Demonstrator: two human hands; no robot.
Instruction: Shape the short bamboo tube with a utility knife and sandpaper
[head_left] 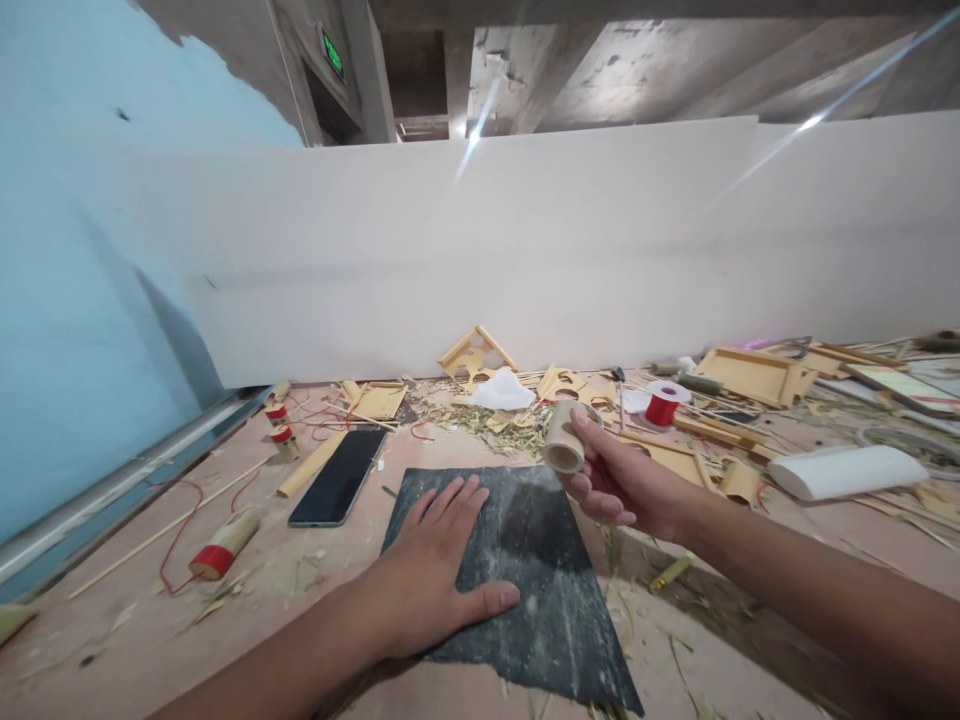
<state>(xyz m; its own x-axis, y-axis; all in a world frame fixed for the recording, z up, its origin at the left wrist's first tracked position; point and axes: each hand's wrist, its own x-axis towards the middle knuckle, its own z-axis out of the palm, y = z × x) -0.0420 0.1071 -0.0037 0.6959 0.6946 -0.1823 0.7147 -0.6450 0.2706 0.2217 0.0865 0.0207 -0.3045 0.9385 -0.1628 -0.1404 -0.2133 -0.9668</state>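
A dark grey sheet that looks like sandpaper [555, 600] lies flat on the table in front of me, streaked with pale dust. My left hand [442, 560] rests on its left part, palm down with fingers spread. Above the sheet's far right corner, my right hand [607, 465] grips a short bamboo tube [564, 440] between thumb and fingers. The tube tilts so that its hollow end faces me. It is held clear of the sheet, casting a shadow there.
Left of the sheet lie a black phone [341, 478] and a red-banded bamboo piece [226, 543] with red string. Farther back are shavings [517, 437], thin wooden frames [754, 375] and a red spool [662, 403]. At right sits a white roll [847, 472]. A white panel [525, 250] closes the back.
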